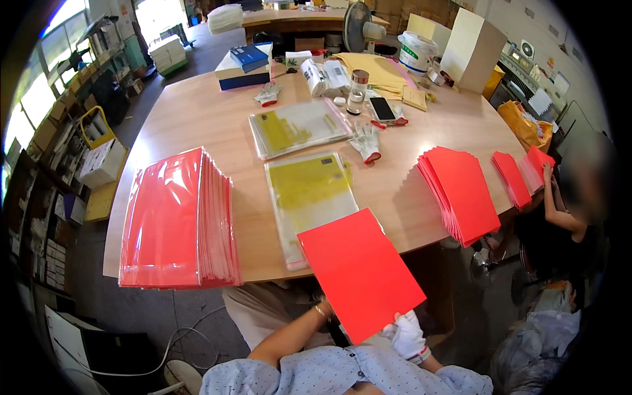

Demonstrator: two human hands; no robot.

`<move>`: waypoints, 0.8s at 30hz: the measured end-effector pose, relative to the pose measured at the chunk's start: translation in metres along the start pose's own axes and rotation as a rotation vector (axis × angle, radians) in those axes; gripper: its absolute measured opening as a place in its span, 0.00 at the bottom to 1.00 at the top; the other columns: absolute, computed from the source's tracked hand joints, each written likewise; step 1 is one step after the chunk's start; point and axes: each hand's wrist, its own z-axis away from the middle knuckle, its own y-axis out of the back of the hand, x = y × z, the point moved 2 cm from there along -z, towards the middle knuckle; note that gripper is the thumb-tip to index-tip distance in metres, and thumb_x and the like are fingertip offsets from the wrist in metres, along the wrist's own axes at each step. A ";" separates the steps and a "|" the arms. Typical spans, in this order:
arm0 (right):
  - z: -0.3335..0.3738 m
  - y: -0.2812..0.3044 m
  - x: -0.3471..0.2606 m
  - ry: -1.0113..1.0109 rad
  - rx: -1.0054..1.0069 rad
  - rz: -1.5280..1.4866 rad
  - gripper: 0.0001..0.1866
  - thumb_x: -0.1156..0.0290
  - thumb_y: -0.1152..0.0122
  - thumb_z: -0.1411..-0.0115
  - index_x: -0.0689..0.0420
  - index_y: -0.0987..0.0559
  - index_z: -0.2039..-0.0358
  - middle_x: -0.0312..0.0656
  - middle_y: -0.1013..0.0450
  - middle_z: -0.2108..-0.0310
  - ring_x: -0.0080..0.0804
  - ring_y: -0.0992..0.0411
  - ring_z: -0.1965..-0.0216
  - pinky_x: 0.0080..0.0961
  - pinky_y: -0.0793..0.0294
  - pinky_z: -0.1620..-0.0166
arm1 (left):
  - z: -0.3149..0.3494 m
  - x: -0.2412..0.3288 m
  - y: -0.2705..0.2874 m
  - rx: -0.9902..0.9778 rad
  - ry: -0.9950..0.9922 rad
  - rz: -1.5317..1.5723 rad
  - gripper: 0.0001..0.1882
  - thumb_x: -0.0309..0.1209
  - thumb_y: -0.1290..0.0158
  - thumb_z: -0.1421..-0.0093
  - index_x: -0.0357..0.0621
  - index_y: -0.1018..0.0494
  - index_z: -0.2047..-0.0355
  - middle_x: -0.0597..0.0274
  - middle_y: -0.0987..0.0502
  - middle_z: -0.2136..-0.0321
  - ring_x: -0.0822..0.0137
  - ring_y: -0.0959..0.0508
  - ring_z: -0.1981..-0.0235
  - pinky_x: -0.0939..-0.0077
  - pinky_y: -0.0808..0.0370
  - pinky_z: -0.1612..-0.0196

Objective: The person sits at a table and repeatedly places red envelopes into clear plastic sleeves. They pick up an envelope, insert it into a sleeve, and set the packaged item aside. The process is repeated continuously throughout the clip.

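Note:
A red card sheet [361,273] is held tilted in front of my body, over the near table edge. My right hand [406,336], in a white glove, closes on its lower right corner. My left hand [326,307] is behind the sheet's left edge; only the wrist area shows and its fingers are hidden. Just beyond the sheet lies a pile of clear plastic sleeves [289,234] with a yellow-green patch showing, and a second sleeve pile [322,122] behind it. A tall stack of red sheets in clear sleeves [161,220] stands at the left.
Bare red sheets [461,194] are fanned at the right, with a smaller red stack [510,178] beyond. At the far right a co-worker's hand [548,172] touches red sheets. White gloves [365,143], a phone [382,109], a jar [358,85] and blue boxes [249,58] lie farther back.

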 end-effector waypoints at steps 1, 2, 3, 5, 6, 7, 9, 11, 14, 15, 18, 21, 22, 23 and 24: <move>-0.006 -0.001 0.006 -0.021 0.052 0.020 0.12 0.73 0.57 0.38 0.56 0.33 0.54 0.38 0.29 0.67 0.26 0.29 0.76 0.26 0.26 0.71 | 0.013 -0.003 -0.004 -0.022 0.004 0.009 0.17 0.30 0.52 0.40 0.40 0.33 0.51 0.57 0.24 0.61 0.61 0.25 0.59 0.66 0.27 0.56; -0.023 -0.001 0.013 0.018 -0.014 0.059 0.12 0.73 0.58 0.36 0.54 0.34 0.52 0.39 0.30 0.61 0.30 0.27 0.70 0.33 0.23 0.65 | 0.019 -0.007 -0.008 -0.038 0.003 0.016 0.16 0.30 0.52 0.39 0.40 0.33 0.51 0.57 0.24 0.61 0.61 0.25 0.59 0.66 0.27 0.56; -0.043 -0.003 0.023 -0.063 -0.006 -0.022 0.12 0.71 0.57 0.36 0.54 0.34 0.52 0.40 0.31 0.59 0.33 0.27 0.66 0.37 0.23 0.61 | 0.022 -0.008 -0.008 -0.048 0.008 0.016 0.16 0.30 0.53 0.39 0.41 0.33 0.51 0.58 0.24 0.61 0.61 0.25 0.58 0.66 0.26 0.56; -0.095 -0.007 0.041 -0.033 -0.190 -0.252 0.11 0.70 0.57 0.36 0.57 0.35 0.54 0.43 0.31 0.60 0.40 0.27 0.61 0.44 0.27 0.53 | 0.018 -0.011 -0.009 -0.054 0.045 0.040 0.15 0.31 0.53 0.38 0.41 0.32 0.52 0.59 0.24 0.61 0.62 0.25 0.58 0.66 0.26 0.56; -0.110 -0.017 0.042 -0.013 -0.156 -0.340 0.10 0.69 0.56 0.36 0.58 0.34 0.56 0.44 0.30 0.61 0.44 0.27 0.59 0.44 0.27 0.52 | 0.014 -0.013 -0.007 -0.042 0.070 0.073 0.14 0.31 0.54 0.38 0.41 0.32 0.52 0.60 0.24 0.61 0.62 0.25 0.58 0.66 0.26 0.56; -0.118 -0.021 0.039 -0.023 -0.228 -0.358 0.10 0.68 0.55 0.36 0.58 0.34 0.57 0.45 0.30 0.62 0.45 0.27 0.59 0.44 0.27 0.52 | 0.012 -0.014 -0.005 -0.042 0.245 0.183 0.15 0.29 0.53 0.38 0.42 0.33 0.51 0.61 0.25 0.60 0.64 0.25 0.58 0.66 0.26 0.55; -0.129 -0.024 0.032 -0.040 -0.373 -0.399 0.10 0.68 0.55 0.36 0.58 0.34 0.58 0.47 0.30 0.62 0.47 0.27 0.58 0.44 0.27 0.51 | 0.010 -0.015 0.003 -0.040 0.597 0.396 0.18 0.27 0.52 0.39 0.43 0.35 0.48 0.63 0.28 0.57 0.67 0.26 0.59 0.66 0.27 0.55; -0.122 -0.030 0.024 -0.106 -0.394 -0.300 0.09 0.68 0.53 0.37 0.58 0.34 0.58 0.46 0.28 0.63 0.44 0.25 0.61 0.41 0.24 0.55 | 0.013 0.015 0.019 -0.038 0.497 0.413 0.20 0.30 0.51 0.40 0.42 0.36 0.47 0.64 0.29 0.55 0.70 0.29 0.54 0.71 0.29 0.53; -0.115 -0.014 0.021 -0.196 -0.364 0.112 0.09 0.69 0.53 0.37 0.59 0.33 0.59 0.43 0.27 0.67 0.34 0.25 0.69 0.34 0.22 0.65 | 0.027 0.053 0.054 0.051 0.607 0.361 0.21 0.35 0.50 0.41 0.42 0.36 0.48 0.64 0.32 0.49 0.68 0.32 0.47 0.71 0.32 0.52; -0.117 -0.020 0.022 -0.074 -0.392 0.420 0.05 0.71 0.51 0.38 0.58 0.29 0.64 0.42 0.27 0.72 0.33 0.27 0.72 0.30 0.26 0.68 | 0.029 0.057 0.065 0.134 0.605 0.425 0.21 0.38 0.52 0.39 0.42 0.35 0.48 0.62 0.31 0.50 0.67 0.32 0.47 0.72 0.32 0.53; -0.101 -0.075 0.013 0.720 -0.375 1.240 0.02 0.73 0.46 0.47 0.57 0.27 0.72 0.44 0.31 0.73 0.40 0.30 0.70 0.32 0.30 0.67 | 0.032 0.053 0.084 0.070 0.598 0.395 0.20 0.40 0.58 0.36 0.40 0.33 0.50 0.61 0.28 0.53 0.70 0.29 0.52 0.74 0.31 0.53; -0.094 -0.107 0.029 0.970 -0.417 1.428 0.05 0.71 0.43 0.54 0.57 0.28 0.77 0.43 0.34 0.71 0.44 0.30 0.68 0.35 0.28 0.67 | 0.033 0.058 0.085 0.061 0.618 0.417 0.20 0.41 0.61 0.34 0.38 0.30 0.53 0.62 0.26 0.56 0.72 0.28 0.55 0.75 0.30 0.53; -0.097 -0.111 0.040 0.964 -0.406 1.539 0.05 0.71 0.43 0.55 0.56 0.28 0.78 0.42 0.34 0.72 0.42 0.30 0.68 0.34 0.27 0.69 | 0.034 0.057 0.081 0.091 0.608 0.458 0.20 0.41 0.62 0.34 0.37 0.30 0.54 0.61 0.26 0.55 0.72 0.27 0.54 0.74 0.30 0.52; -0.100 -0.111 0.054 0.952 -0.391 1.650 0.05 0.71 0.43 0.56 0.56 0.28 0.78 0.42 0.34 0.73 0.41 0.30 0.68 0.34 0.27 0.70 | 0.036 0.055 0.078 0.118 0.599 0.499 0.20 0.41 0.63 0.33 0.37 0.30 0.55 0.60 0.26 0.54 0.71 0.27 0.54 0.73 0.30 0.52; -0.106 -0.106 0.066 0.917 -0.393 1.707 0.06 0.71 0.41 0.57 0.55 0.25 0.75 0.41 0.34 0.73 0.40 0.29 0.68 0.34 0.26 0.70 | 0.037 0.048 0.077 0.168 0.566 0.499 0.20 0.41 0.62 0.34 0.37 0.29 0.58 0.60 0.25 0.58 0.71 0.26 0.55 0.73 0.28 0.55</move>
